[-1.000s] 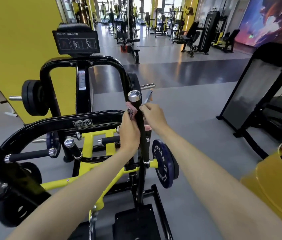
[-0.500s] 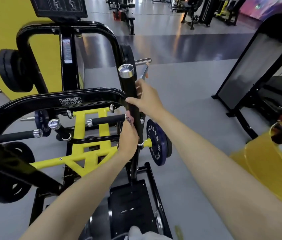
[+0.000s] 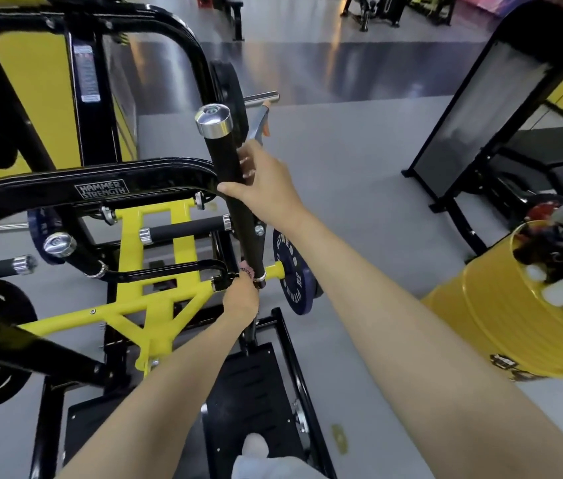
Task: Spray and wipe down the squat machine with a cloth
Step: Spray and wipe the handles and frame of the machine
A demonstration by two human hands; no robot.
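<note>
Down low, cloth (image 3: 246,271) in left hand (image 3: 240,300).

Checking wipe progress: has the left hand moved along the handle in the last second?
Yes. The left hand with the cloth slid down the handle, from just under its chrome cap to its bottom ring.

I count two hands (image 3: 266,191) (image 3: 240,300), one cloth (image 3: 247,269), one spray bottle (image 3: 258,124), one yellow drum (image 3: 501,323), maybe five weight plates (image 3: 292,271).
</note>
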